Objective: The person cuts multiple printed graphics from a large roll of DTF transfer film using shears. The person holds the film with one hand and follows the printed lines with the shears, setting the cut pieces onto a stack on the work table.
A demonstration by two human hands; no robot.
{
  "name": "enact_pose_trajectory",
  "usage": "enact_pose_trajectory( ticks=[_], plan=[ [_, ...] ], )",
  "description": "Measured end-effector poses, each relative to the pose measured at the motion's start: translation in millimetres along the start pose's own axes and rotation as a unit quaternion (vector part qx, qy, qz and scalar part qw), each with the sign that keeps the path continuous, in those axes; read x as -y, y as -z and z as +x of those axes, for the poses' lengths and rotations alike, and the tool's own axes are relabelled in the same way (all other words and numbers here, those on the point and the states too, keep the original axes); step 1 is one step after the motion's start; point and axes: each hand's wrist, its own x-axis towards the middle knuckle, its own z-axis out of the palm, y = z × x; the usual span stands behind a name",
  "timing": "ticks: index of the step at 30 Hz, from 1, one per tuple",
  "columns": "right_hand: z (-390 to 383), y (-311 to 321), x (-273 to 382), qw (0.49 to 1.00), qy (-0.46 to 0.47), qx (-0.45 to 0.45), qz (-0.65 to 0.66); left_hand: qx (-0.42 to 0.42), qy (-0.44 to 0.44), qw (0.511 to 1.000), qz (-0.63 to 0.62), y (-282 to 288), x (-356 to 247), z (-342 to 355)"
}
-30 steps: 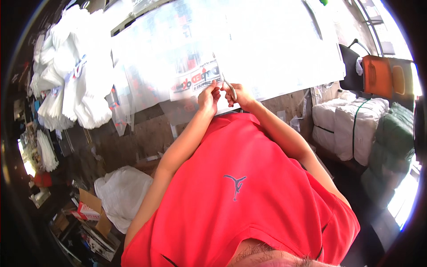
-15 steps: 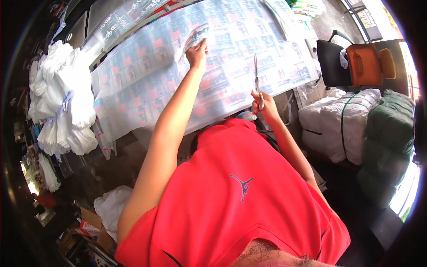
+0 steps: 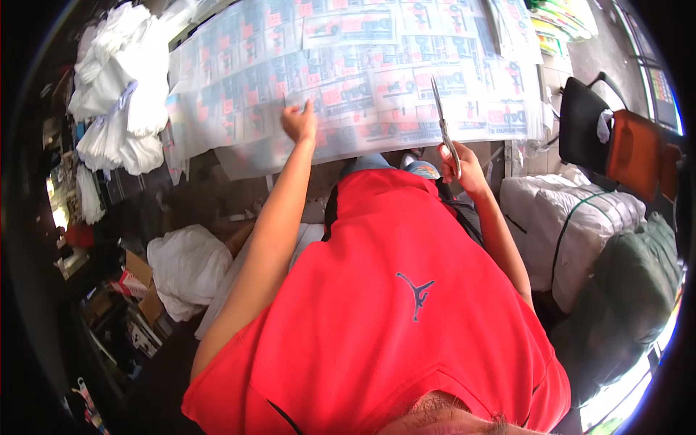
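A wide translucent plastic sheet [image 3: 239, 145] printed in blue and red spreads over the table in front of me. My left hand [image 3: 299, 123] is over its near part, thumb stretched apart from the partly curled fingers, and I see nothing held in it. Metal scissors [image 3: 444, 119] stand upright in my right hand [image 3: 464, 168], near the sheet's front edge. Their blades point away from me and look nearly closed. Farther back, a separate rectangular printed plastic piece [image 3: 349, 30] lies flat on the sheet.
Bunches of white plastic bags [image 3: 119, 87] hang at the left. A folded plastic stack [image 3: 513, 32] lies at the table's far right. White wrapped bales [image 3: 562, 217] and a dark green bale [image 3: 616, 283] stand at my right, below an orange-and-black chair [image 3: 632, 148]. A cardboard box [image 3: 141, 286] sits lower left.
My left hand has let go of the printed plastic piece and drawn back toward me, lower over the sheet. The scissors stay in my right hand. The whole view has shifted.
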Motion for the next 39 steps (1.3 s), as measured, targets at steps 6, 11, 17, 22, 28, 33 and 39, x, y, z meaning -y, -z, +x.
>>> enact_pose_trajectory(
  ticks=[6, 11, 17, 22, 28, 33, 39],
  plan=[
    [15, -23, 5, 0.998, -0.029, 0.049, -0.037, -0.005, 0.148, 0.982, 0.114, 27, 28, 1],
    [18, -35, 0, 0.992, -0.034, 0.113, -0.038, 0.099, 0.138, 0.983, -0.069, 35, 22, 11],
    [23, -50, -6, 0.959, -0.127, 0.247, -0.060, 0.212, 0.088, 0.876, -0.425, 78, -26, 9],
    [37, -82, -24, 0.970, -0.112, 0.213, -0.016, 0.241, 0.092, 0.878, -0.404, 99, -14, 15],
    [58, -112, -43, 0.992, -0.059, 0.110, 0.003, 0.231, 0.130, 0.876, -0.402, 101, 24, 21],
    [56, -129, -42, 0.994, -0.060, 0.090, 0.016, 0.247, 0.134, 0.872, -0.401, 99, 39, 27],
    [61, -134, -50, 0.994, -0.054, 0.098, 0.009, 0.252, 0.137, 0.871, -0.400, 95, 50, 34]
  ],
)
